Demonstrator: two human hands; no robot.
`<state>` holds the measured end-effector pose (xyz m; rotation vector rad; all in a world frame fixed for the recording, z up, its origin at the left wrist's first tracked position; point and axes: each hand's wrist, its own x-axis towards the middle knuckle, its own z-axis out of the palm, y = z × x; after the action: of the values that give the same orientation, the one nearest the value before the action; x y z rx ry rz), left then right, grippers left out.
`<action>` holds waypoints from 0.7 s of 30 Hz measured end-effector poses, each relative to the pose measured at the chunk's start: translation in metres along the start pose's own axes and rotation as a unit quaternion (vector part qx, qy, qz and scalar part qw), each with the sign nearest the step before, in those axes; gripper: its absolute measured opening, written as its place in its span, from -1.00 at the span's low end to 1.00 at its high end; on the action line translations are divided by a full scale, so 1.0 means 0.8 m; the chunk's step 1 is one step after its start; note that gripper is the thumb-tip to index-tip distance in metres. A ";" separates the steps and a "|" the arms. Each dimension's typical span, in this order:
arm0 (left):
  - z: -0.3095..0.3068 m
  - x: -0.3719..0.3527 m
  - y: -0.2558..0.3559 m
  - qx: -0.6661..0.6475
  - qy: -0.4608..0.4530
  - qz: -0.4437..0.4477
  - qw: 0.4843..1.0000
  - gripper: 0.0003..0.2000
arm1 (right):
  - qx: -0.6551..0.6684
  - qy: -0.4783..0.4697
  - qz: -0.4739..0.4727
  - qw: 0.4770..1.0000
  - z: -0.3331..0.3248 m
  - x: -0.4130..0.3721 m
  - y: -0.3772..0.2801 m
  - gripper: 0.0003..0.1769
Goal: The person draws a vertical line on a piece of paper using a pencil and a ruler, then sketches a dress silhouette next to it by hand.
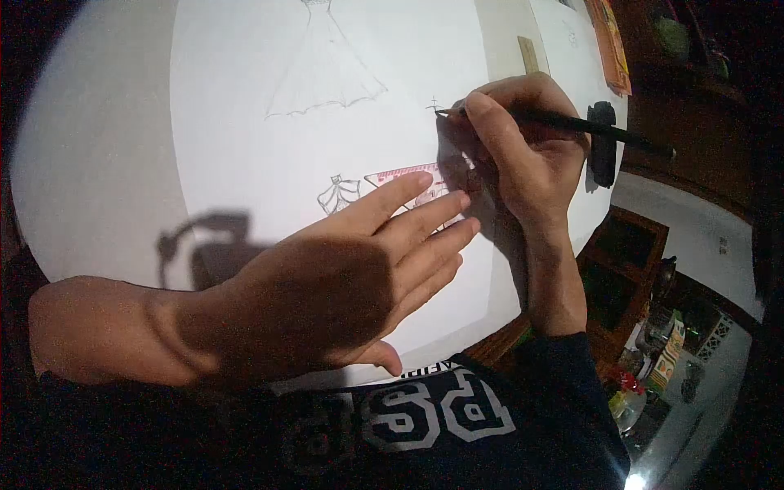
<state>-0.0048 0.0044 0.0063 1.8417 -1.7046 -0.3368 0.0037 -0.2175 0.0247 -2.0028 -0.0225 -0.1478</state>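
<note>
My right hand [523,147] grips a black pencil [596,129], its tip touching a large white sheet of paper [245,147] near a small pencil mark. My left hand [343,278] lies flat, fingers extended, pressing a pink see-through triangular ruler [400,177] onto the paper. The ruler's right part is hidden under my fingers and right hand. A pencil sketch of a long gown [327,69] fills the top of the sheet. A smaller sketched figure [339,194] sits just left of the ruler.
The paper lies on a white table [90,163]. A wooden ruler [528,54] and a black object [603,143] lie beyond my right hand. An orange book [611,41] sits at the far right edge. Cluttered dark shelves [653,327] stand to the right, below the table.
</note>
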 end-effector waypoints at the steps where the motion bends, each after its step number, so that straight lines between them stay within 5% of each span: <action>1: 0.000 0.000 0.000 -0.002 0.001 0.001 1.000 -0.01 | -0.006 -0.002 -0.003 1.000 -0.001 0.000 0.001 -0.87; 15: -0.002 -0.001 -0.001 -0.004 -0.006 0.008 1.000 0.01 | 0.066 0.019 -0.003 0.998 -0.010 0.002 0.002 -0.91; 21: 0.000 -0.003 0.000 0.004 -0.001 0.002 1.000 0.00 | 0.000 0.017 -0.031 0.999 -0.003 0.000 0.006 -0.89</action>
<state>-0.0054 0.0067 0.0061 1.8430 -1.7134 -0.3307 0.0039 -0.2214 0.0210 -2.0000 -0.0628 -0.2228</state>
